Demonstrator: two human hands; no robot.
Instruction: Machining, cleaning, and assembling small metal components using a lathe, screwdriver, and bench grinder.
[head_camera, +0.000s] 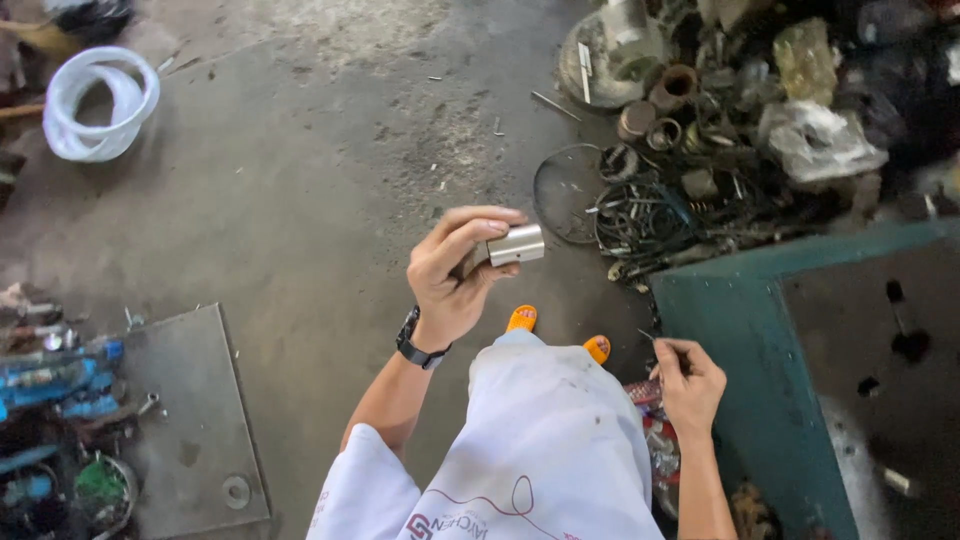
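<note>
My left hand (455, 272) is raised in front of me and grips a short shiny metal cylinder (516, 244) between thumb and fingers; a black watch sits on that wrist. Lower right, my right hand (688, 382) pinches a thin dark pin-like item, fingers closed, next to the corner of a green metal table (745, 330). Below me I see my white garment and orange sandals (522, 318) on the concrete floor.
A heap of scrap metal, rings, wires and cans (700, 130) lies at upper right. A grey metal plate (190, 420) and blue tools (60, 380) are at lower left. A white hose coil (98, 100) lies at upper left.
</note>
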